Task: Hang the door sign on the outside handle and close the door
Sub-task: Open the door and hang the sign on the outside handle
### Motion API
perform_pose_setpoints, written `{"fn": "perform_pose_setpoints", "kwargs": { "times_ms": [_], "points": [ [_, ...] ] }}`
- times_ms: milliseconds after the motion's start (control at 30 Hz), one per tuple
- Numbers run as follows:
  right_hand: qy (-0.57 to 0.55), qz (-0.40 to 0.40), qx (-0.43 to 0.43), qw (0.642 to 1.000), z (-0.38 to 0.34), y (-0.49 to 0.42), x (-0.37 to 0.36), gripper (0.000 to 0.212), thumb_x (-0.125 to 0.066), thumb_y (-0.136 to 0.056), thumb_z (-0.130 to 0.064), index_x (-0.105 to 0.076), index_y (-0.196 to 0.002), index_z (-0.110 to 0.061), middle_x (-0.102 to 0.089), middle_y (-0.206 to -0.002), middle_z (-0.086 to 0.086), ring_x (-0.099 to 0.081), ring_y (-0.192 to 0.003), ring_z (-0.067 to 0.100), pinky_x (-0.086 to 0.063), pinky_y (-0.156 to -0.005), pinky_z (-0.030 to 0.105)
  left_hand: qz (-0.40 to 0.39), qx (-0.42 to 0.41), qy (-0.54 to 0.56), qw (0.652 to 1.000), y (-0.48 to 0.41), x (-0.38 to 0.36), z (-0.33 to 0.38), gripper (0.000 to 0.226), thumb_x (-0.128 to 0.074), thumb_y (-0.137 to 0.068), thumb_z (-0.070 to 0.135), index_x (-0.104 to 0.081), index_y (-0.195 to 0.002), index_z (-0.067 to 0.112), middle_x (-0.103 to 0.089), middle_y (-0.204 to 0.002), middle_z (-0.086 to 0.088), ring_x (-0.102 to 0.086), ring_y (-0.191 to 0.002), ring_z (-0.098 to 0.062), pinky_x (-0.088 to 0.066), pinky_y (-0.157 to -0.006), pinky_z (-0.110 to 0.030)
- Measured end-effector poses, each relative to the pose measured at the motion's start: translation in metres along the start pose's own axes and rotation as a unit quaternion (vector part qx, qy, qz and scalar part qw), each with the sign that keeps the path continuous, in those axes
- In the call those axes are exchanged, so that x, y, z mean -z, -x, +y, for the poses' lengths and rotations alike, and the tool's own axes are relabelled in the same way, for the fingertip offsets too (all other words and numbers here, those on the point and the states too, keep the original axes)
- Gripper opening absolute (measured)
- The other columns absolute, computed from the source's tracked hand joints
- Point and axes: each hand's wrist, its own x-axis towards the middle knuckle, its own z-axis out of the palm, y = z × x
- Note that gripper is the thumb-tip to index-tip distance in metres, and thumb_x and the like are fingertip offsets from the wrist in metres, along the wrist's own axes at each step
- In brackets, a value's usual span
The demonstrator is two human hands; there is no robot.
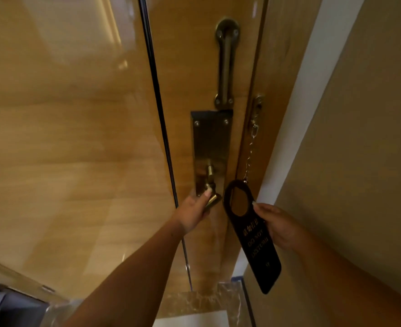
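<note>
Two bare forearms reach up from the bottom edge, elbows cut off by the frame. Right hand (276, 224) pinches the black door sign (253, 239) at its middle, thumb on the face — sign tilted, hook hole up, just right of the lever and clear of it. Gold lettering reads "DO NOT DISTURB"; the characters above it are too blurred to read. Left hand (196, 212) is wrapped around the brass door lever (212, 197), fingers curled shut on it; most of the lever is hidden under the hand. Lever sits on a brass lock plate (210, 147). Above that, a swing-bar door guard (225, 64). Security chain (250, 159) hangs from the door frame (260, 67), its lower end hidden behind the sign. Door (194, 67) is glossy light wood with strong glare. Plain beige wall (371, 114) on the right, marble threshold strip (206, 300) at the floor.
</note>
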Motion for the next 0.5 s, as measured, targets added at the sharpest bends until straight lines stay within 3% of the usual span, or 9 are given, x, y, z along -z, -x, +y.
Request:
{"fn": "perform_pose_setpoints", "kwargs": {
  "times_ms": [100, 233, 367, 500],
  "points": [
    [-0.010, -0.021, -0.006, 1.000, 0.006, 0.016, -0.005, 0.032, -0.071, -0.069, -0.041, -0.077, -0.088, -0.016, -0.076, -0.090, 0.009, -0.072, -0.085, 0.026, -0.057, -0.070, 0.037, -0.012, -0.012, -0.061, 0.998, 0.034, -0.005, -0.009, 0.053, -0.041, -0.088, 0.061, -0.063, -0.072, 0.015, -0.055, -0.066, -0.007, -0.052, -0.060, -0.016, -0.039, -0.065, -0.032],
    [0.020, -0.015, -0.001, 1.000, 0.020, 0.056, -0.009, 0.050, -0.082, -0.048, -0.056, -0.077, -0.082, -0.019, -0.077, -0.083, 0.006, -0.072, -0.081, 0.026, -0.056, -0.065, 0.034, -0.019, -0.035, -0.128, 0.991, 0.090, -0.005, -0.011, 0.061, -0.033, -0.081, 0.071, -0.056, -0.052, 0.022, -0.054, -0.052, 0.006, -0.048, -0.048, -0.009, -0.040, -0.062, -0.032],
    [-0.011, -0.030, 0.011, 0.999, 0.039, 0.106, -0.015, 0.030, -0.072, -0.064, -0.045, -0.078, -0.078, -0.019, -0.077, -0.078, 0.006, -0.074, -0.074, 0.023, -0.058, -0.057, 0.030, -0.029, -0.061, -0.215, 0.974, 0.146, -0.001, -0.008, 0.071, -0.029, -0.073, 0.082, -0.055, -0.051, 0.019, -0.052, -0.054, -0.005, -0.045, -0.049, -0.018, -0.036, -0.060, -0.032],
    [0.002, -0.037, 0.032, 0.999, 0.071, 0.160, -0.038, 0.032, -0.067, -0.069, -0.045, -0.077, -0.084, -0.019, -0.077, -0.083, 0.007, -0.072, -0.082, 0.024, -0.055, -0.072, 0.037, -0.050, -0.060, -0.261, 0.962, 0.209, 0.006, -0.009, 0.070, -0.033, -0.077, 0.078, -0.056, -0.057, 0.016, -0.050, -0.059, -0.008, -0.043, -0.053, -0.019, -0.037, -0.061, -0.035]
  ]
}}
